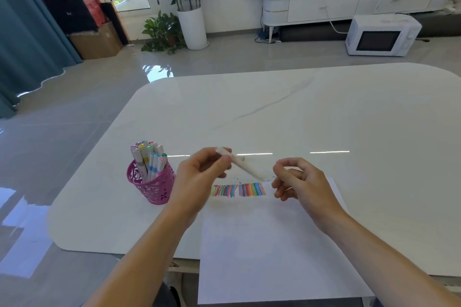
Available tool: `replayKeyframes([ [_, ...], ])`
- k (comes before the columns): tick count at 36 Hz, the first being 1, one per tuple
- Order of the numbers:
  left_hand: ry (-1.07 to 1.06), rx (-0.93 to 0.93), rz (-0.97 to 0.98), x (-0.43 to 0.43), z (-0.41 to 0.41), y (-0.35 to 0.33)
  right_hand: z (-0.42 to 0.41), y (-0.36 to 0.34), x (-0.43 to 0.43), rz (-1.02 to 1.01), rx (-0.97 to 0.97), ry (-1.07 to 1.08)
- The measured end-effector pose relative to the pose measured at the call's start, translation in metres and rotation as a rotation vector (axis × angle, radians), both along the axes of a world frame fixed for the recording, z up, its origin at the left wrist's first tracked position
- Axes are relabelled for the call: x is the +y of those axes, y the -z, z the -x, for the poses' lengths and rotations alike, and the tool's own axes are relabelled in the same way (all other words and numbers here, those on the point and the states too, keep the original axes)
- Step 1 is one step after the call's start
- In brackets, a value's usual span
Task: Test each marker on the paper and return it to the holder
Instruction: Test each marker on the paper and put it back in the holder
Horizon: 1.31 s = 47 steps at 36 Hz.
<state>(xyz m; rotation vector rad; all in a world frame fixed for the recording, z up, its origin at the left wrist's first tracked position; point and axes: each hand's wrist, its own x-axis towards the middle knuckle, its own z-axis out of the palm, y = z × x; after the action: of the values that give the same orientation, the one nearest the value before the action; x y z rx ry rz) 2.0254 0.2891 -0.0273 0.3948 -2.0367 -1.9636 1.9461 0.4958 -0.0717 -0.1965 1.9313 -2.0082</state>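
A white marker (243, 164) is pinched in my left hand (197, 177) above the table, slanting down to the right and blurred. My right hand (298, 182) hovers just right of the marker's lower end, fingers curled with the thumb against the index finger; I see nothing between them. Below both hands lies a white paper sheet (274, 244) with a row of several coloured test strokes (238, 190) near its top edge. To the left, a pink perforated holder (154, 184) stands upright with several capped markers (149, 157) in it.
The white marble-look table (324, 119) stretches far and right of the paper, and the sheet's near edge overhangs the table's front. Beyond it, on the floor, are a microwave (381, 35), potted plants (189, 7) and a cardboard box (96, 42).
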Motion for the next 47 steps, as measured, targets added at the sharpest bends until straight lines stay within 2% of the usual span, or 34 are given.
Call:
replayKeyframes([
  [4, -0.149, 0.114, 0.112, -0.011, -0.008, -0.009, 0.0, 0.005, 0.001, -0.095, 0.031, 0.003],
  [10, -0.394, 0.293, 0.697, -0.033, -0.026, -0.021, -0.002, 0.013, 0.0, -0.241, 0.091, -0.024],
  [12, -0.457, 0.339, 0.766, -0.042, -0.029, -0.022, -0.004, 0.014, -0.001, -0.298, 0.135, -0.04],
  [17, -0.575, 0.318, 0.85, -0.057, -0.033, -0.023, -0.01, 0.015, 0.0, -0.396, 0.225, -0.081],
  [22, -0.54, 0.132, 0.889, -0.068, -0.036, -0.019, -0.011, 0.014, -0.001, -0.396, 0.229, -0.097],
  [30, -0.489, -0.123, 0.821, -0.074, -0.036, -0.011, -0.01, 0.01, 0.001, -0.388, 0.237, -0.086],
  [39, -0.514, -0.183, 0.882, -0.072, -0.038, -0.008, -0.009, 0.013, -0.001, -0.434, 0.257, -0.095],
  [47, -0.552, -0.093, 0.857, -0.065, -0.034, -0.007, -0.007, 0.013, 0.0, -0.427, 0.192, -0.094],
])
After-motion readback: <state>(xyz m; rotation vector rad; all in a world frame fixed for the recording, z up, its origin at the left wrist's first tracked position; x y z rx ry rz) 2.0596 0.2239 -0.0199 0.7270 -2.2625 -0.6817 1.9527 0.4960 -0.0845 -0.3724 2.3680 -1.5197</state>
